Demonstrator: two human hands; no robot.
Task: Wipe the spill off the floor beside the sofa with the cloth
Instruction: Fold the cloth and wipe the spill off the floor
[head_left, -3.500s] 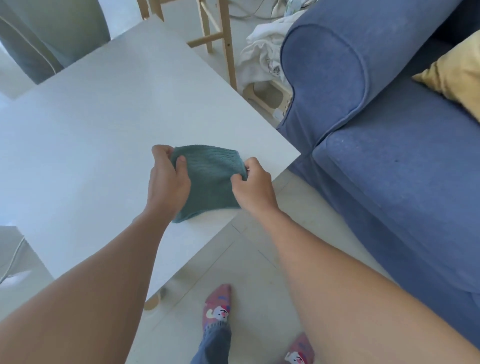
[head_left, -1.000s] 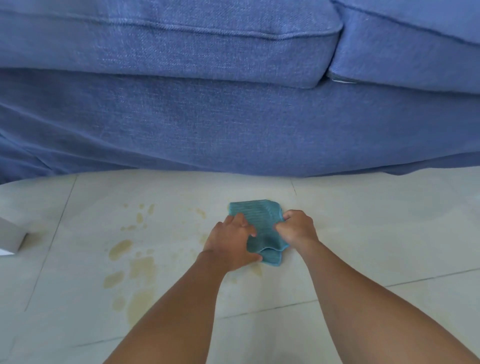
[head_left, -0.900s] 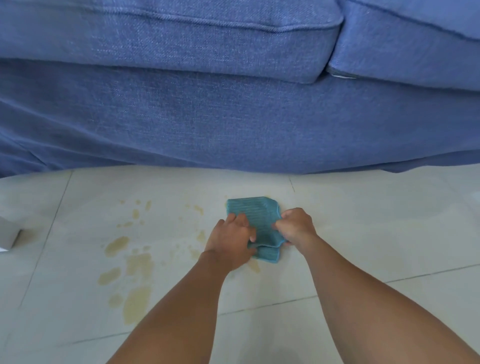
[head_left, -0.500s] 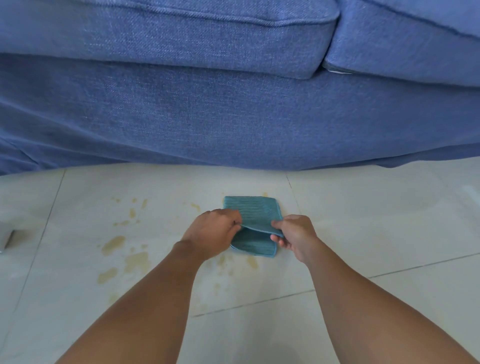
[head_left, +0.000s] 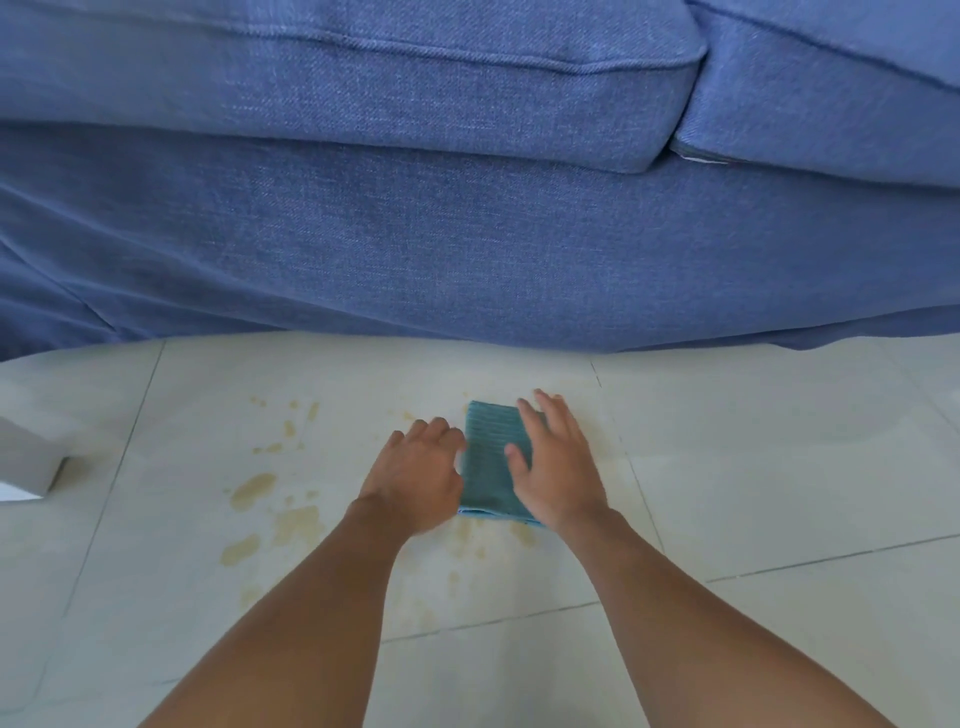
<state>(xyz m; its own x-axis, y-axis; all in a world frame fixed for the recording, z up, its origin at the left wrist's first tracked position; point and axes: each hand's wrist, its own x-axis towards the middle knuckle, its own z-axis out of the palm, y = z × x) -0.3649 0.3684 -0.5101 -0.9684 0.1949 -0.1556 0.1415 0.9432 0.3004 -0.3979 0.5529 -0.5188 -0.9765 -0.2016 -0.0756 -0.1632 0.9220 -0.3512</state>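
Head view: right hand (head_left: 558, 467) flat, fingers spread, pressing folded cloth (head_left: 488, 462) on floor (head_left: 779, 467); left hand (head_left: 418, 473) loosely open beside it, gripping nothing; spill (head_left: 252, 491) leftward.

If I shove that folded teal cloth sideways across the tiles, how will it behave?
The cloth looks soft and ribbed, so it will probably bunch or unfold unless the right hand presses it flat. The floor tiles look smooth, so it should slide easily. Crossing the spill, it will likely soak up liquid and drag more.
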